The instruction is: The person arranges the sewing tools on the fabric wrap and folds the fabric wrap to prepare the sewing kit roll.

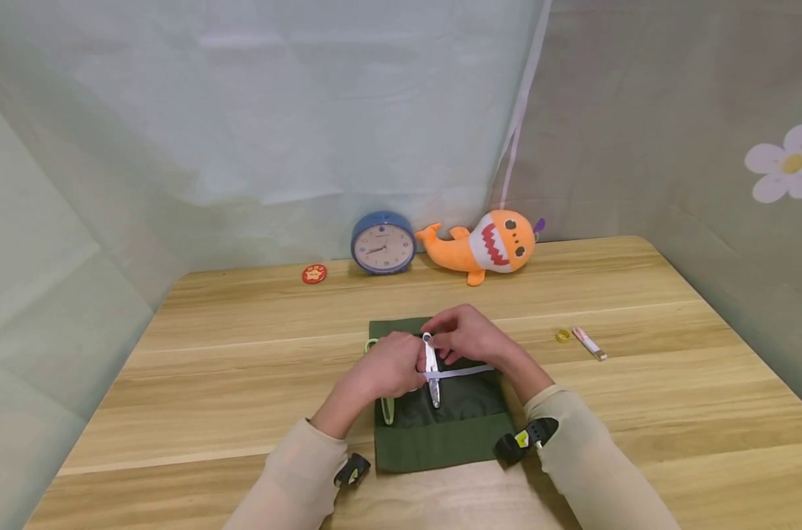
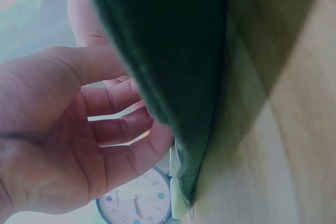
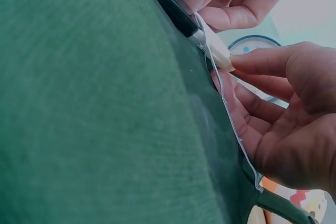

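A dark green fabric organizer (image 1: 444, 445) lies unfolded on the table, with a pale elastic strap (image 1: 470, 370) across its dark inner panel. Under the strap sits a slim silver metal tool (image 1: 433, 368) with a round head; in the right wrist view a black part (image 3: 173, 8) shows along it. My left hand (image 1: 396, 361) is left of the tool, thumb and finger pinching the strap. Thumb and fingertips of my right hand (image 1: 470, 335) pinch the tool's upper end. A light green item (image 1: 388, 411) with a looped end is partly hidden beneath my left hand.
Behind the organizer stand a blue alarm clock (image 1: 383, 244) and an orange shark plush (image 1: 483, 244). A red round badge (image 1: 314, 274) lies left of the clock. Toward the right are a small yellow ring (image 1: 563, 336) and a narrow pale pink-and-white item (image 1: 589, 343).
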Demonstrator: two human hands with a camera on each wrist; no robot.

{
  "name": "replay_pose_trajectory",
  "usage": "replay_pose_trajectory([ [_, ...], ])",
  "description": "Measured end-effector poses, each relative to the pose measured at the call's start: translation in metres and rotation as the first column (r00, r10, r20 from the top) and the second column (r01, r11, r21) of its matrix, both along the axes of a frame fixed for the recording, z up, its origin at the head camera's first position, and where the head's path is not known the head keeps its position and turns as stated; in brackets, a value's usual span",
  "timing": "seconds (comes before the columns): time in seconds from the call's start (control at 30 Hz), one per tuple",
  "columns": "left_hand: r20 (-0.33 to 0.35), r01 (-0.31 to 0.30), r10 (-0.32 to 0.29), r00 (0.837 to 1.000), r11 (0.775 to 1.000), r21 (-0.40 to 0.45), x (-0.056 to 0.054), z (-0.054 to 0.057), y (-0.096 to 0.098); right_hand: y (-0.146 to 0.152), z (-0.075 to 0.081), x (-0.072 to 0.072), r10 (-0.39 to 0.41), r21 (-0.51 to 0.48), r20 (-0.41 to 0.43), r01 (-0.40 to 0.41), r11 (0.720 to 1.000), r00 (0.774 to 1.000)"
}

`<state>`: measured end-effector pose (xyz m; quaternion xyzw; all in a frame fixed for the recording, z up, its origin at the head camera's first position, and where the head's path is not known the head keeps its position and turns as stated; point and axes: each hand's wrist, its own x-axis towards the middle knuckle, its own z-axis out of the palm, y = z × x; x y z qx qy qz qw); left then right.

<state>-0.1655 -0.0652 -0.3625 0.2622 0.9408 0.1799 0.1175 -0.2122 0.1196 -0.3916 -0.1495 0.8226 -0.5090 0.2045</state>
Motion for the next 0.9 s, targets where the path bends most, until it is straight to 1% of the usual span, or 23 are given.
replay_pose_trajectory([
  [0.13, -0.009, 0.003, -0.003, 1.000, 1.000, -0.006, -0.0009, -0.0010, 0.0000, 0.0001, 0.0003, 0.0004, 0.014, 0.000, -0.013, -0.014, 1.000, 1.000],
  [0.43, 0.015, -0.025, 0.025, 1.000, 1.000, -0.006, 0.0002, -0.0010, 0.0001, -0.0006, 0.0003, 0.0017, 0.027, 0.014, -0.028, -0.027, 1.000, 0.999],
  [0.63, 0.001, -0.020, 0.020, 1.000, 1.000, 0.001, 0.0002, -0.0008, -0.0002, -0.0009, -0.0003, 0.0023, 0.043, 0.023, -0.053, -0.042, 0.999, 0.998],
  [0.9, 0.022, -0.023, 0.023, 0.999, 1.000, 0.006, -0.0001, -0.0003, 0.0000, -0.0010, 0.0003, 0.0031, 0.053, 0.052, -0.077, -0.049, 0.997, 0.996],
])
